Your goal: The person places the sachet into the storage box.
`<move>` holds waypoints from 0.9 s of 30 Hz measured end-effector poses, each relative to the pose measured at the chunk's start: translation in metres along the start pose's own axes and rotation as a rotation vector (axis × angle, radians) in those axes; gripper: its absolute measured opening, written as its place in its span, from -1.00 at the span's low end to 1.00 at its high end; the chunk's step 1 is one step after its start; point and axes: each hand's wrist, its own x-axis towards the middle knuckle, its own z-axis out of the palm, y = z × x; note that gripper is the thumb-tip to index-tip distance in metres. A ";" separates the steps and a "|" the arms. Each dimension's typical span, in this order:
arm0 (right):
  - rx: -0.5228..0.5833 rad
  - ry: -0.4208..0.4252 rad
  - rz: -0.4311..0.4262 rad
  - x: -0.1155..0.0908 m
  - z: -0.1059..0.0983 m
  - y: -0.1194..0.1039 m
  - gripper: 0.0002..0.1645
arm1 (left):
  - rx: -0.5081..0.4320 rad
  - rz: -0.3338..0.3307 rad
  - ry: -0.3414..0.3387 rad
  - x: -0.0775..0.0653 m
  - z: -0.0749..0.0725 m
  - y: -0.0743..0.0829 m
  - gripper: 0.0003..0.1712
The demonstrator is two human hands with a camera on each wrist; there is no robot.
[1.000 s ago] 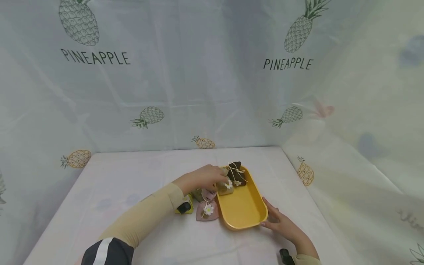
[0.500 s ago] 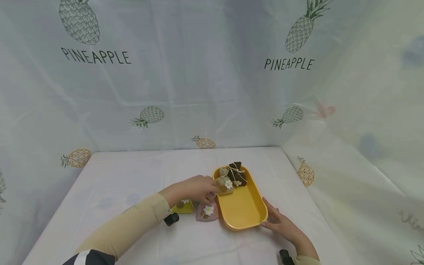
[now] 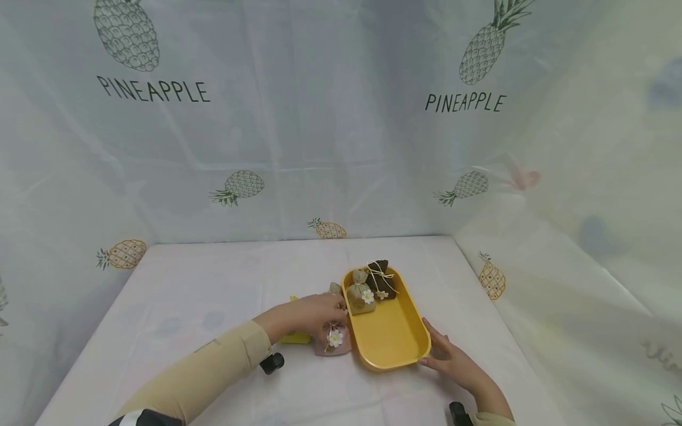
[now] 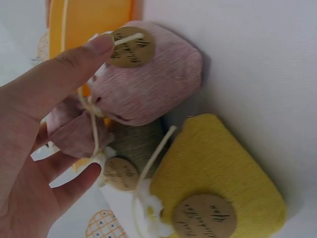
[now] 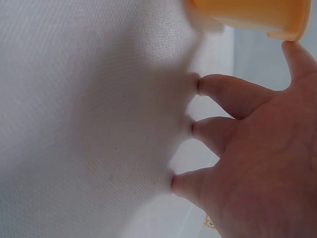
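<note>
My left hand (image 3: 319,313) is over the neck of a pink cloth sachet (image 4: 148,82) with a daisy, beside the yellow tray. Its thumb lies across the sachet's cord and round tag, and the other fingers are spread on the far side, apart from the thumb. A yellow sachet (image 4: 223,163) and a green sachet (image 4: 136,144) lie close by, partly covered by the hand in the head view. Inside the tray (image 3: 391,340) sit a beige sachet (image 3: 361,299) and a dark brown one (image 3: 380,278). My right hand (image 3: 458,364) touches the tray's near right corner, other fingertips on the cloth.
A white cloth (image 3: 213,284) covers the table. Pineapple-printed sheets (image 3: 330,148) hang behind it and along both sides. The tray's left wall stands right next to the pink sachet.
My left hand has drawn back from the beige sachet in the tray and come down to the left, over the pink sachet. The right hand and tray have stayed put.
</note>
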 end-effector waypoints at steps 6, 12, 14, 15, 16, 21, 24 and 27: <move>0.005 -0.006 -0.006 0.000 -0.001 0.002 0.07 | 0.099 -0.001 -0.015 0.006 0.014 -0.002 -0.25; 0.017 -0.009 -0.008 0.001 0.001 0.004 0.07 | 0.115 -0.038 -0.062 0.009 0.021 0.000 -0.18; 0.018 -0.007 -0.005 0.001 0.001 0.003 0.06 | 0.108 -0.045 -0.067 0.009 0.022 0.001 -0.18; 0.019 -0.006 -0.005 0.002 0.001 0.004 0.06 | 0.106 -0.048 -0.066 0.009 0.022 0.002 -0.18; 0.018 -0.004 -0.006 0.002 0.001 0.004 0.06 | 0.101 -0.049 -0.064 0.009 0.022 0.002 -0.18; 0.024 0.008 0.000 0.002 0.002 0.003 0.07 | 0.063 -0.068 -0.059 0.011 0.021 0.004 -0.18; 0.023 0.016 0.005 0.002 0.002 0.003 0.08 | 0.052 -0.062 -0.050 0.011 0.019 0.002 -0.22; 0.020 0.018 0.012 0.002 0.002 0.003 0.09 | 0.046 -0.037 -0.034 0.012 0.017 -0.002 -0.25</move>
